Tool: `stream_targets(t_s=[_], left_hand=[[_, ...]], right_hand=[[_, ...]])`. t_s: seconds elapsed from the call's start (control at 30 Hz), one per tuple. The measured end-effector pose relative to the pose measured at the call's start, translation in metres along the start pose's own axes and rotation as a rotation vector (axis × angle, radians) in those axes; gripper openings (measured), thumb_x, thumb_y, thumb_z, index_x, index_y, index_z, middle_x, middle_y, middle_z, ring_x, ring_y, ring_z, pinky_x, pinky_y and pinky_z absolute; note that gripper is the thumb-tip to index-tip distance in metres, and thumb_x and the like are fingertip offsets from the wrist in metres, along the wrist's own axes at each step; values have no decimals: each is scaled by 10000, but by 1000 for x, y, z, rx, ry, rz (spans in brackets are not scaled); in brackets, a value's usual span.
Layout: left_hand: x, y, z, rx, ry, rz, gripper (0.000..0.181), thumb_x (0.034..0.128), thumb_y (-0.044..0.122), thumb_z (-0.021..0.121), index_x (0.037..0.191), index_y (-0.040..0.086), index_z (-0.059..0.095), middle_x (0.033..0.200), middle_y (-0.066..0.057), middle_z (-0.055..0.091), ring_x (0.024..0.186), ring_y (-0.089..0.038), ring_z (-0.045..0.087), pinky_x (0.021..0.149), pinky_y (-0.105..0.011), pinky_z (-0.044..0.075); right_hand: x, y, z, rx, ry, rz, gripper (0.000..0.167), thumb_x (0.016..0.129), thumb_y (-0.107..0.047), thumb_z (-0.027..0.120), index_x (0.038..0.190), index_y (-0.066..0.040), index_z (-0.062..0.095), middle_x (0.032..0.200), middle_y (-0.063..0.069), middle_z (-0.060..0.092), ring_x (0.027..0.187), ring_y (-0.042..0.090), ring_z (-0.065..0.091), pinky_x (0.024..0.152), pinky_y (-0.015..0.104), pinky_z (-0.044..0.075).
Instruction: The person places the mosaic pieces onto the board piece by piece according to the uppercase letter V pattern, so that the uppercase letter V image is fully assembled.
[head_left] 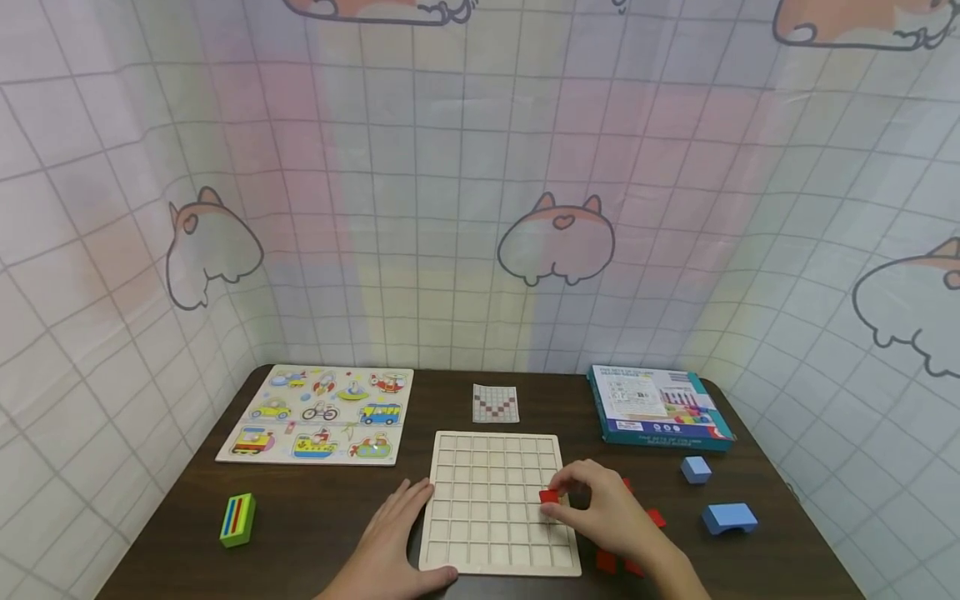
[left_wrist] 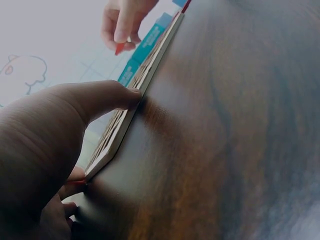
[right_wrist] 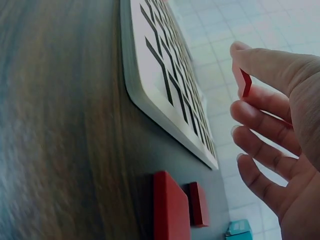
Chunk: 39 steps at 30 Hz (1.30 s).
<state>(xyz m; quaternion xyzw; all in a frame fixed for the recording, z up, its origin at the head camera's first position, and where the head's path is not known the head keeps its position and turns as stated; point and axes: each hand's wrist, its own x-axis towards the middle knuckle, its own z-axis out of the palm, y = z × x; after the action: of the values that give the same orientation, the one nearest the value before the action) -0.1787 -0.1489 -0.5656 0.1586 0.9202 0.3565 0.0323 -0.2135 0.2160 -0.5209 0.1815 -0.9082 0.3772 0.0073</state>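
A pale wooden grid board (head_left: pixel 480 483) lies flat on the dark table. My left hand (head_left: pixel 393 533) steadies it, fingers spread along its left side and thumb at the near edge. Between thumb and index finger, my right hand (head_left: pixel 611 512) pinches a red square tile (head_left: pixel 549 497) over the right part of the grid. The right wrist view shows that tile (right_wrist: pixel 242 80) held above the board, the other fingers loosely bent. Several loose red tiles (head_left: pixel 606 562) lie right of the board, partly hidden by the right forearm.
Beyond the board lies a small card with a red checked pattern (head_left: pixel 496 404). A picture puzzle board (head_left: pixel 318 414) is at the back left, a teal box (head_left: pixel 660 408) at the back right. A green block (head_left: pixel 237 520) sits left; a blue cube (head_left: pixel 696 470) and blue arch (head_left: pixel 730 518) sit right.
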Motion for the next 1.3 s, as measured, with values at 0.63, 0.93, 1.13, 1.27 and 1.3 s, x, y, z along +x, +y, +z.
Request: stream_targets(t_s=[0.63,0.93,1.13,1.27,1.3], left_hand=[[-3,3,2,29,11,-8,1220,752,742,917,1692,117,455,1767,-79,448,1704,-418,274,1336,-729,275],[-4,4,1,25,19,-21,1225,748,742,919,1692,112,456,1764,-75,456,1707,-410,270,1345,-721,264],[-4,4,2,40,23,-8,1220,756,743,912,1694,115,451,1765,-76,454,1703,-409,279,1343,-718,272],[-4,4,2,42,20,-16,1227,754,757,907,1699,124,447,1768,-64,450,1709,-401,273,1341,-723,269],[-4,4,1,41,19,-17,1229,754,759,907,1700,124,446,1769,-63,449,1710,-400,270,1341,-724,267]], right_hand=[[1,-24,27,17,-40,-80,237,918,-441,926,1038,-309,770,987,-152,711,962,167,667,848,310,591],[4,-34,46,13,-79,-96,223,923,-450,921,1011,-312,769,949,-104,697,905,118,623,793,258,545],[6,-34,57,2,-92,-134,206,921,-389,930,996,-286,767,932,-106,701,895,76,613,809,243,544],[7,-34,61,-35,-83,-138,226,895,-369,952,978,-278,762,896,-102,668,859,62,574,780,217,502],[7,-34,61,-44,-82,-137,233,888,-369,958,970,-277,760,886,-100,657,853,59,562,771,212,491]])
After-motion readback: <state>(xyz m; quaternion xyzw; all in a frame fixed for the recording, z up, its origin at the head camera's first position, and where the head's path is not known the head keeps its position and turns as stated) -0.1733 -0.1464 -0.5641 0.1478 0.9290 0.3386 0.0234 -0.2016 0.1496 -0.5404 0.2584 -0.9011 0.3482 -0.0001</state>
